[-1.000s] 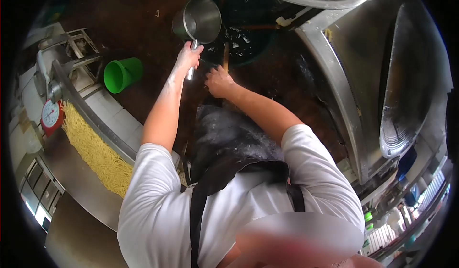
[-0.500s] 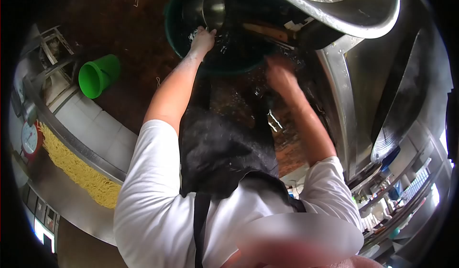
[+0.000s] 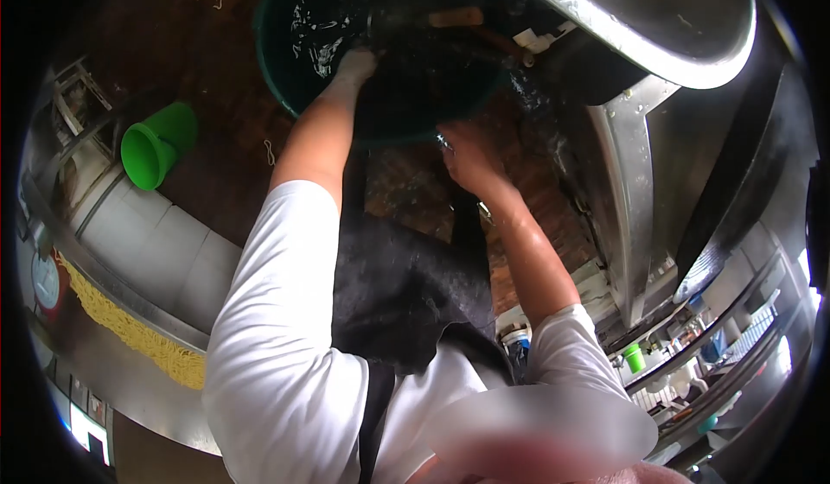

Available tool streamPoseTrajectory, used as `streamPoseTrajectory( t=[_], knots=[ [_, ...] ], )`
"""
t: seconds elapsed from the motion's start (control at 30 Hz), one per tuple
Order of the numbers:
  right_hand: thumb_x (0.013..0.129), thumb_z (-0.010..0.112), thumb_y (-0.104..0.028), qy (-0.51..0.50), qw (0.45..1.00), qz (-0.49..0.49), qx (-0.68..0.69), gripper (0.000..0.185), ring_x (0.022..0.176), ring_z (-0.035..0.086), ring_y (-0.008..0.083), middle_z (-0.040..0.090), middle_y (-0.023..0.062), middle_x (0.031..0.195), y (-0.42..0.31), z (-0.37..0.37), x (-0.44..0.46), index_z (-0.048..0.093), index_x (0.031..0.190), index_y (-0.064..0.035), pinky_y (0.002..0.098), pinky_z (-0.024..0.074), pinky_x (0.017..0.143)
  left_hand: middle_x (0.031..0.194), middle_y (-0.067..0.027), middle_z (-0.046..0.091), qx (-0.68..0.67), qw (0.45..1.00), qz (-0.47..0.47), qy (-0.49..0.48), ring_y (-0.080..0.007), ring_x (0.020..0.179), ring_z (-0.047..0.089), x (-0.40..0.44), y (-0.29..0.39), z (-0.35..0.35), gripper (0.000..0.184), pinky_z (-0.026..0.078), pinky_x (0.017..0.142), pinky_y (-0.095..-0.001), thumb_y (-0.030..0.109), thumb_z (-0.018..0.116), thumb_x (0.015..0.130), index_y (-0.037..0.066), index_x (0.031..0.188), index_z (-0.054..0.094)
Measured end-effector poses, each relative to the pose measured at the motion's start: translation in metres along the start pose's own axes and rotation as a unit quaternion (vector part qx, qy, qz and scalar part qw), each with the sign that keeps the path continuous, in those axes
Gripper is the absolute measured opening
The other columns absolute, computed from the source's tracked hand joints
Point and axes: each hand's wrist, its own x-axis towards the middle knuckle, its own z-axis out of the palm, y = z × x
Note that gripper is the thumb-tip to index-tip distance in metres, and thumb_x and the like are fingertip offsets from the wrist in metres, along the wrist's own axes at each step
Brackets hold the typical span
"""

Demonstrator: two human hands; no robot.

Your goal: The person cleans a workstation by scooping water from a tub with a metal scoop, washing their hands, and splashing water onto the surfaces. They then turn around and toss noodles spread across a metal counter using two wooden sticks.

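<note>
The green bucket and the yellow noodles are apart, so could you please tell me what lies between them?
In the head view, white tiles and a metal rim lie between the green bucket and the yellow noodles.

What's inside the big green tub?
In or over the tub: dark water, a wooden-looking piece and the left hand. The murk hides the bottom and anything the fingers hold.
</note>
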Motion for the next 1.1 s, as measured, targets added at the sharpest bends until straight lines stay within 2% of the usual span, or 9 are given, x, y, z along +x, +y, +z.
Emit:
streamPoseTrajectory(
  t=[0.03,0.07,0.13,0.33,0.43,0.6,0.83,1.0,1.1],
  knots=[
    [0.089,0.059,-0.012,0.000,1.000,0.017,0.020,0.040,0.120,0.054,0.0376,0.058,0.0177,0.130,0.002,0.002,-0.004,0.060,0.128,-0.0064,0.0443,0.0444,0.102,0.114,-0.0214,0.067,-0.014,0.999,0.035,0.032,-0.0400,0.102,0.066,-0.002,0.001,-0.009,0.048,0.053,0.089,-0.0466,0.044,0.045,0.098,0.011,0.130,0.060],
    [0.090,0.057,-0.012,0.000,0.999,0.034,0.041,0.039,0.120,0.054,0.0377,0.059,0.0181,0.129,0.003,0.005,-0.009,0.059,0.128,-0.0067,0.0449,0.0443,0.102,0.111,-0.0189,0.069,-0.162,0.948,-0.131,-0.239,-0.0305,0.070,0.069,0.014,-0.003,-0.031,0.058,0.056,0.064,-0.0417,0.047,0.062,0.089,0.007,0.131,0.060],
    [0.091,0.054,-0.014,-0.002,0.996,0.067,0.050,0.039,0.121,0.054,0.0374,0.059,0.0184,0.128,0.005,0.008,-0.016,0.058,0.130,-0.0078,0.0452,0.0444,0.102,0.079,-0.0128,0.069,-0.223,0.947,-0.148,-0.178,-0.0227,0.054,0.060,0.002,0.002,-0.047,0.046,0.053,0.053,-0.0389,0.038,0.069,0.086,0.004,0.117,0.067],
    [0.094,0.052,-0.018,-0.041,0.989,0.128,0.064,0.040,0.119,0.056,0.0369,0.060,0.0191,0.126,0.019,0.011,-0.036,0.057,0.133,-0.0095,0.0453,0.0454,0.101,0.063,-0.0070,0.058,-0.454,0.858,-0.194,-0.142,-0.0183,0.048,0.056,-0.052,0.025,-0.066,0.013,0.045,0.044,-0.0340,0.012,0.066,0.089,-0.001,0.090,0.066],
    [0.092,0.054,-0.018,-0.022,0.990,0.130,0.054,0.039,0.116,0.057,0.0371,0.061,0.0197,0.124,0.005,-0.011,-0.046,0.058,0.130,-0.0087,0.0458,0.0463,0.099,0.055,-0.0043,0.051,-0.552,0.811,-0.187,-0.056,-0.0171,0.041,0.051,-0.105,0.069,-0.097,0.023,0.042,0.039,-0.0318,0.013,0.071,0.084,0.007,0.072,0.052],
    [0.088,0.058,-0.016,0.050,0.995,0.053,0.073,0.036,0.107,0.061,0.0379,0.064,0.0183,0.119,-0.021,-0.053,-0.070,0.062,0.123,-0.0063,0.0456,0.0503,0.092,0.059,-0.0005,0.046,-0.708,0.685,-0.173,0.016,-0.0141,0.041,0.046,-0.196,0.143,-0.163,0.029,0.039,0.038,-0.0297,0.005,0.070,0.084,0.012,0.097,0.045],
    [0.086,0.059,-0.013,0.155,0.984,-0.045,0.079,0.035,0.104,0.062,0.0380,0.065,0.0188,0.112,-0.069,-0.149,-0.090,0.064,0.120,-0.0039,0.0455,0.0511,0.090,0.072,-0.0052,0.052,-0.591,0.796,-0.111,0.065,-0.0126,0.041,0.048,-0.328,0.222,-0.319,0.043,0.042,0.035,-0.0290,0.004,0.069,0.085,0.002,0.119,0.042],
    [0.081,0.057,-0.010,0.228,0.971,0.058,0.041,0.032,0.098,0.065,0.0398,0.069,0.0208,0.100,-0.069,-0.198,-0.064,0.067,0.111,-0.0015,0.0476,0.0517,0.088,0.072,-0.0050,0.052,-0.445,0.891,-0.072,0.056,-0.0120,0.042,0.049,-0.368,0.320,-0.409,0.042,0.043,0.037,-0.0285,0.005,0.067,0.083,-0.003,0.117,0.045],
    [0.080,0.060,-0.015,0.172,0.972,0.158,0.022,0.024,0.100,0.068,0.0374,0.071,0.0209,0.104,-0.065,-0.252,-0.048,0.074,0.095,-0.0029,0.0433,0.0554,0.086,0.071,-0.0062,0.057,-0.293,0.953,-0.056,0.047,-0.0120,0.043,0.051,-0.348,0.384,-0.436,0.033,0.042,0.038,-0.0291,0.006,0.066,0.083,-0.001,0.111,0.050]
  ],
)
